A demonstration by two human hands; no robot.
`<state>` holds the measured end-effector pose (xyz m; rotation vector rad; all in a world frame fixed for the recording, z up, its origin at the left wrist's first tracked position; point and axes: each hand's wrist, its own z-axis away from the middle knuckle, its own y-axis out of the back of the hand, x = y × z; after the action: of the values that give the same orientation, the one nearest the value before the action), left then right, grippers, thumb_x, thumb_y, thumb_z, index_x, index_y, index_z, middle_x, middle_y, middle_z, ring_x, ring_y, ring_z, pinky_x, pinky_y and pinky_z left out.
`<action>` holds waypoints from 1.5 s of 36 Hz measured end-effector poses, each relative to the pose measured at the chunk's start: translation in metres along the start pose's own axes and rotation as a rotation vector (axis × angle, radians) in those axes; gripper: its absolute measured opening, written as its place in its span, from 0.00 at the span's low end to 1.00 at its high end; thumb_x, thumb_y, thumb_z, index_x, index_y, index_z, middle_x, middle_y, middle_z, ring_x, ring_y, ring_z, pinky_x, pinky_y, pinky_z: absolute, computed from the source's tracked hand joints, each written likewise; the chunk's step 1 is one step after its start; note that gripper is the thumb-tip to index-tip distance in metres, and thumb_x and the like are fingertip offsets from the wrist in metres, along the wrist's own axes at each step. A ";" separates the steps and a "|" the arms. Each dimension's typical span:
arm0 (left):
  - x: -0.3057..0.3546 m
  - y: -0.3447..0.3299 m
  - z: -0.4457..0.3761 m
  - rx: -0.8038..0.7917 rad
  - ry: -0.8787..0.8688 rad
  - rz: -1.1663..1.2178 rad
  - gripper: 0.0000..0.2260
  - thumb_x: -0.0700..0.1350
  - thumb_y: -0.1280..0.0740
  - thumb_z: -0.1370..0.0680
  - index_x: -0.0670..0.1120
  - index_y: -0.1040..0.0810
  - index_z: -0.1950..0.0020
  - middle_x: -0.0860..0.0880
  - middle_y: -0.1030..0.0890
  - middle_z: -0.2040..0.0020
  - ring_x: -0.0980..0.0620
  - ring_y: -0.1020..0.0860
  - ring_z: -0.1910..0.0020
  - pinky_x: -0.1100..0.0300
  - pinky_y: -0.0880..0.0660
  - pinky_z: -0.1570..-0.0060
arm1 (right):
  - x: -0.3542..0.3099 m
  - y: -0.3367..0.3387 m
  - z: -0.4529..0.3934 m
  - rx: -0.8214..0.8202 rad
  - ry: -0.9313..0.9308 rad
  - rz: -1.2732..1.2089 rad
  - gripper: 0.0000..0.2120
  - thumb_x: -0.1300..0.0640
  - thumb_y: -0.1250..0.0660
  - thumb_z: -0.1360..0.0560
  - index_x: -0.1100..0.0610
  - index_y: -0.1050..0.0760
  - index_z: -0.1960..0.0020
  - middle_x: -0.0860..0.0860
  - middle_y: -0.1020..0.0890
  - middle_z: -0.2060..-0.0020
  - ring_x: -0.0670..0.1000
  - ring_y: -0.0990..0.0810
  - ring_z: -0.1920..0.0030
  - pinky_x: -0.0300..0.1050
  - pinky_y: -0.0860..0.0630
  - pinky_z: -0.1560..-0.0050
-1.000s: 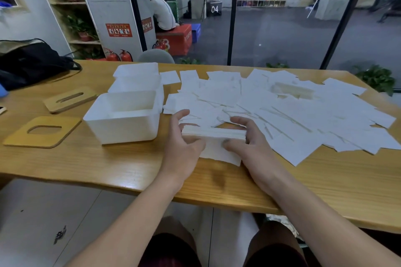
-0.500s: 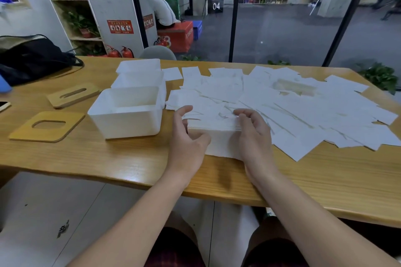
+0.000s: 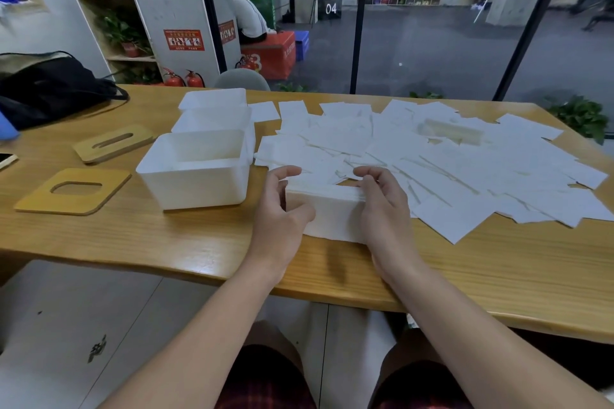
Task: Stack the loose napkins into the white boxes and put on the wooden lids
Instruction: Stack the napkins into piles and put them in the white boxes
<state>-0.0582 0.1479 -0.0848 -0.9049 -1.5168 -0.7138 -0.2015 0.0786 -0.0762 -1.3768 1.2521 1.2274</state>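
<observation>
A squared stack of white napkins (image 3: 327,199) is held near the table's front edge, resting on a loose napkin. My left hand (image 3: 282,212) grips its left end and my right hand (image 3: 382,206) grips its right end. Many loose napkins (image 3: 448,159) lie spread over the middle and right of the table. Three white boxes stand in a row to the left: the nearest box (image 3: 196,173) is open with nothing in it, a second box (image 3: 212,119) and a third box (image 3: 214,98) behind it. Two wooden lids lie further left: a square lid (image 3: 74,191) and a slotted lid (image 3: 113,143).
A wooden lid (image 3: 452,131) lies partly buried among the napkins at the back right. A black bag (image 3: 50,86) sits at the far left, with a phone (image 3: 6,159) at the left edge. A grey chair back (image 3: 241,80) stands behind the table.
Both hands have pressed inward on the napkin stack, making it narrower and taller, and lifted it slightly. The view has tilted a little.
</observation>
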 end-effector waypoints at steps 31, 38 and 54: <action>0.011 0.039 0.003 -0.199 -0.090 -0.371 0.25 0.46 0.26 0.17 0.64 0.31 0.25 0.55 0.13 0.49 0.55 0.15 0.50 0.54 0.19 0.46 | -0.003 0.061 -0.001 -0.445 0.214 0.305 0.04 0.57 0.28 0.17 0.50 0.20 0.44 0.43 0.13 0.54 0.45 0.14 0.53 0.44 0.22 0.51; 0.047 0.052 0.007 -0.247 0.097 -0.191 0.29 0.47 0.27 0.16 0.61 0.37 0.19 0.43 0.11 0.50 0.38 0.12 0.56 0.49 0.17 0.58 | -0.027 0.047 0.000 -0.415 -0.115 -0.091 0.18 0.58 0.26 0.18 0.54 0.26 0.30 0.57 0.11 0.46 0.59 0.11 0.45 0.51 0.14 0.55; 0.077 0.153 -0.004 -0.145 0.037 -0.443 0.16 0.50 0.28 0.16 0.57 0.35 0.36 0.52 0.16 0.60 0.42 0.16 0.65 0.49 0.25 0.63 | -0.059 -0.025 0.002 -0.600 0.198 0.263 0.03 0.62 0.29 0.17 0.56 0.19 0.48 0.45 0.17 0.47 0.53 0.14 0.61 0.57 0.13 0.54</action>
<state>0.0723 0.2344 -0.0162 -0.6594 -1.6667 -1.1657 -0.1767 0.0904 -0.0185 -1.8345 1.2833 1.7836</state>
